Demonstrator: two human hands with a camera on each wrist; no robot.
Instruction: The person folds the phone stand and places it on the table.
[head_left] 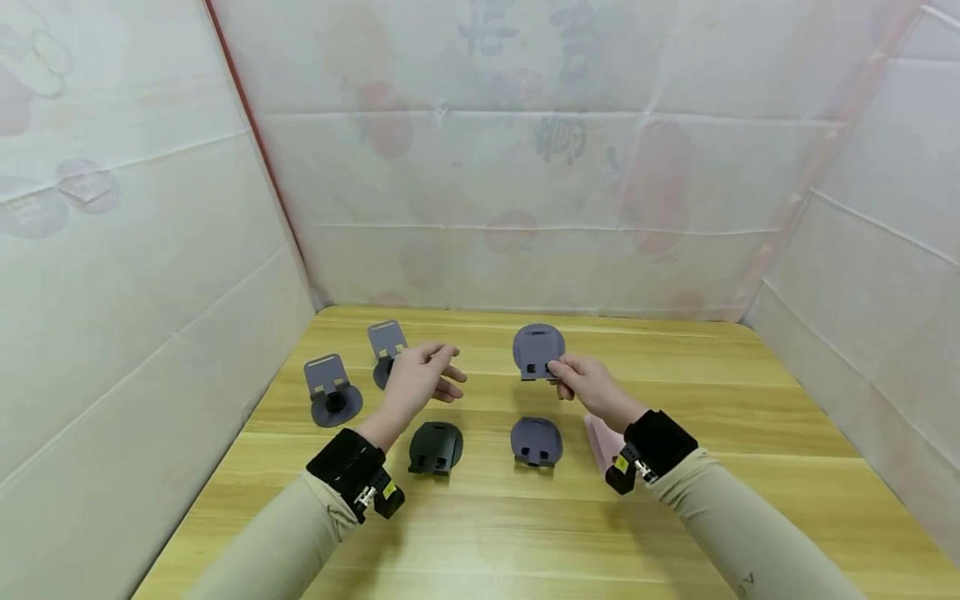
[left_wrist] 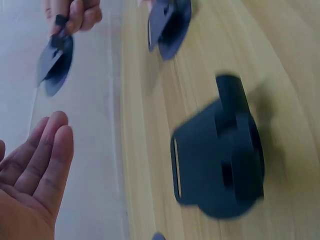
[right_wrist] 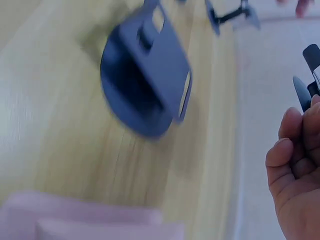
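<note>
Right hand (right_wrist: 297, 175) at the right edge, fingers curled, pinching a dark part (right_wrist: 307, 75) that's mostly cut off by the frame. A blurred grey-blue stand (right_wrist: 145, 75) lies folded on the wooden counter (right_wrist: 60, 135), another stand (right_wrist: 231, 16) near the top edge. Pink block (right_wrist: 85, 222) sits bottom left.
</note>
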